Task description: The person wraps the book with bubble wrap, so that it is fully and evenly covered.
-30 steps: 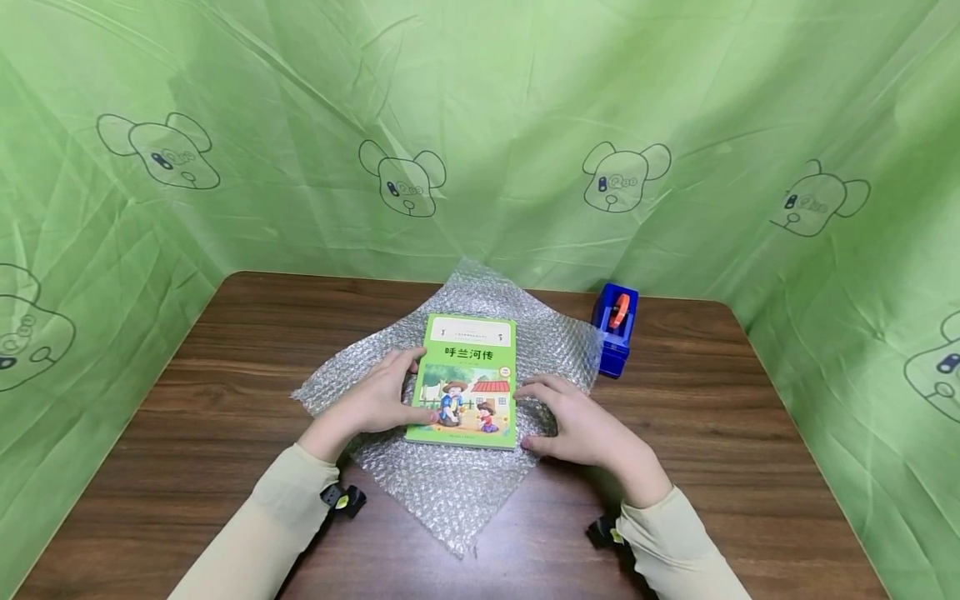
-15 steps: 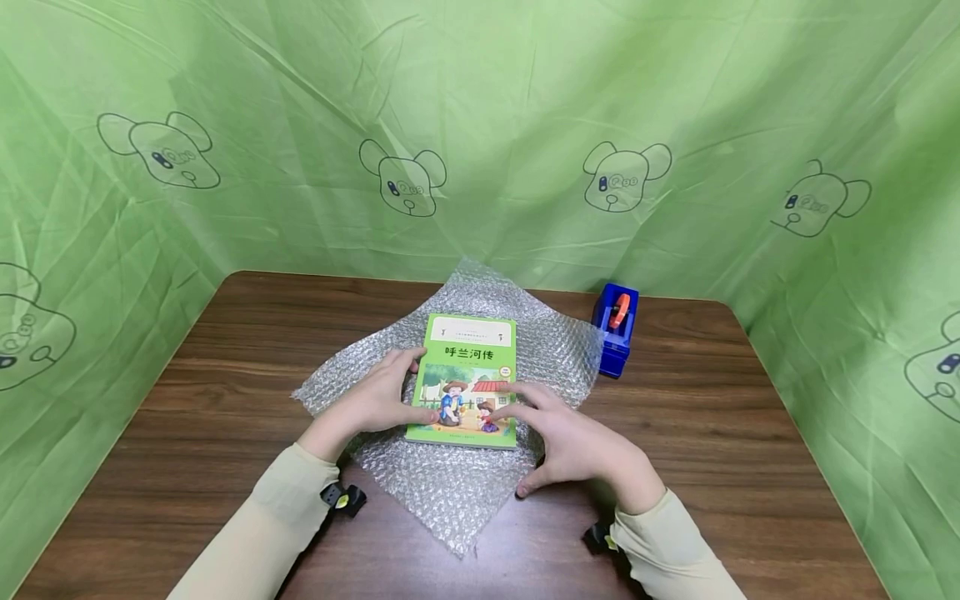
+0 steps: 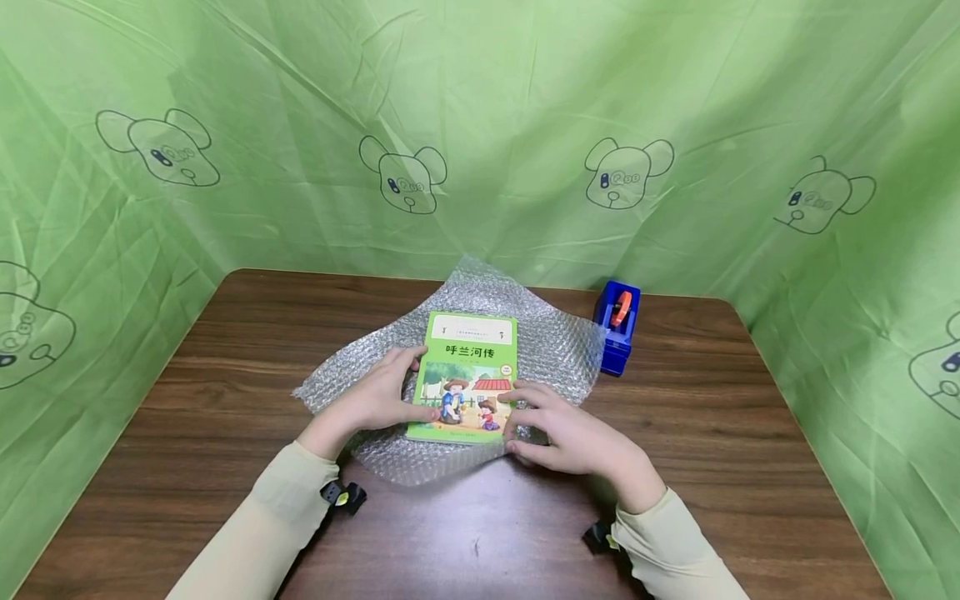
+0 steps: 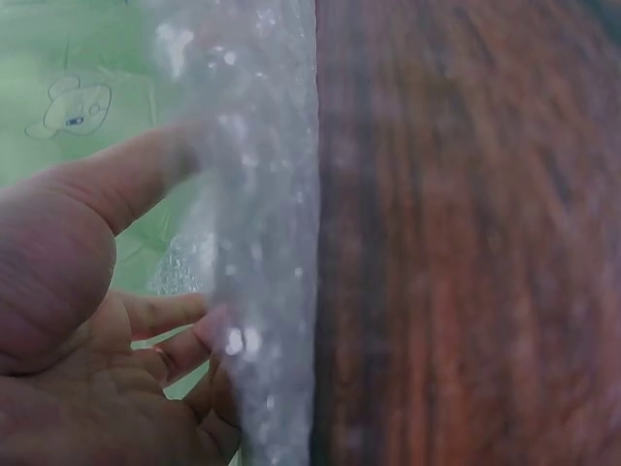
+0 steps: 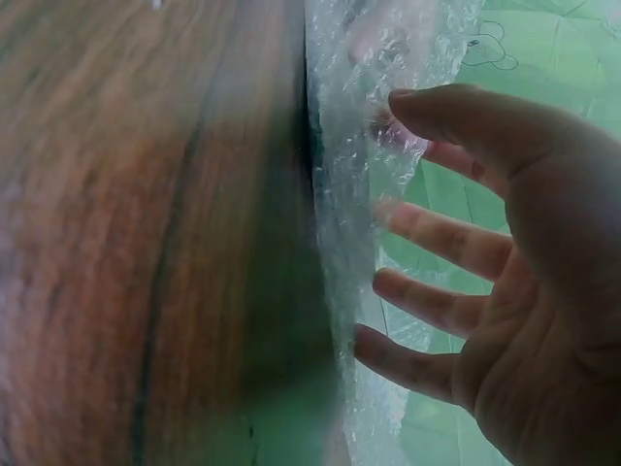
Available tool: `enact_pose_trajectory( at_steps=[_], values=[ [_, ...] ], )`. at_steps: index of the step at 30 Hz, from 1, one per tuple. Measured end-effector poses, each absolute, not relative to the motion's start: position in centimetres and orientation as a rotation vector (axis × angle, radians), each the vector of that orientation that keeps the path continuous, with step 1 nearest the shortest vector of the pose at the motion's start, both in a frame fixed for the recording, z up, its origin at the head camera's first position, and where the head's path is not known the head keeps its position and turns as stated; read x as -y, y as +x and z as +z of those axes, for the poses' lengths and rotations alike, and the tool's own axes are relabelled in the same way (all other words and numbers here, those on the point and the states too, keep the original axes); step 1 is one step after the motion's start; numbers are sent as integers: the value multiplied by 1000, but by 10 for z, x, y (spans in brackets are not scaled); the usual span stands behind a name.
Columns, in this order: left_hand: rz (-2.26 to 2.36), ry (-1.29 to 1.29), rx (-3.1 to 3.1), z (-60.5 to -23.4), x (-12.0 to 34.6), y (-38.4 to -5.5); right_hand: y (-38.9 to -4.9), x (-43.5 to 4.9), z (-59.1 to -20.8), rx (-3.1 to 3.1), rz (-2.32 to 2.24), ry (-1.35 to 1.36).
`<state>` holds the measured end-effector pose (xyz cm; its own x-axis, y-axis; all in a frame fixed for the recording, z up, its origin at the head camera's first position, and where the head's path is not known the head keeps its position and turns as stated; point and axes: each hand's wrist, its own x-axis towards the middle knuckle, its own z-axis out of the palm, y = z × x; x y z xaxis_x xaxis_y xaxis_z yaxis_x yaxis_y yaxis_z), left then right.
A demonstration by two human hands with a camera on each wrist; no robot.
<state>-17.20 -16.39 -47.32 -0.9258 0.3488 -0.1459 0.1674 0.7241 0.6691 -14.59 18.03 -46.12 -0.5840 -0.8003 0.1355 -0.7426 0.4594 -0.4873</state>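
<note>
A green picture-covered book (image 3: 471,352) lies face up on a sheet of bubble wrap (image 3: 558,354), both on the wooden table. My left hand (image 3: 375,396) rests at the book's left side, thumb on the lower cover and fingers along the left edge. At the lower right of the book, my right hand (image 3: 573,433) pinches the near corner of the bubble wrap between thumb and fingers. This front part stands raised and bent toward the book. In the right wrist view, the raised wrap (image 5: 344,194) meets the right thumb. The left wrist view shows the wrap (image 4: 267,243) in front of the left fingers.
A blue tape dispenser (image 3: 617,329) with an orange roll core stands beyond the wrap's right corner. The brown wooden table (image 3: 202,375) is enclosed at the back and sides by green fabric (image 3: 517,100) printed with bear faces.
My right hand went down to the wrap's near corner, took hold of it and lifted it up toward the book, baring the table in front. The left hand and the book stayed put.
</note>
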Motion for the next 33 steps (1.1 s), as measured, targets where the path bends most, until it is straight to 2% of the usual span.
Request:
enact_pose_trajectory(
  at_steps=[8,18,33],
  values=[
    [1016,430,-2649,-472,165,-174,-149,-178,-466,-2658,-813,-1280],
    [1010,541,-2656,-473,170,-177,-153,-176,-471,-2692,-880,-1292],
    [865,574,-2683,-468,165,-170,-153,-177,-468,-2670,-880,-1225]
  ],
)
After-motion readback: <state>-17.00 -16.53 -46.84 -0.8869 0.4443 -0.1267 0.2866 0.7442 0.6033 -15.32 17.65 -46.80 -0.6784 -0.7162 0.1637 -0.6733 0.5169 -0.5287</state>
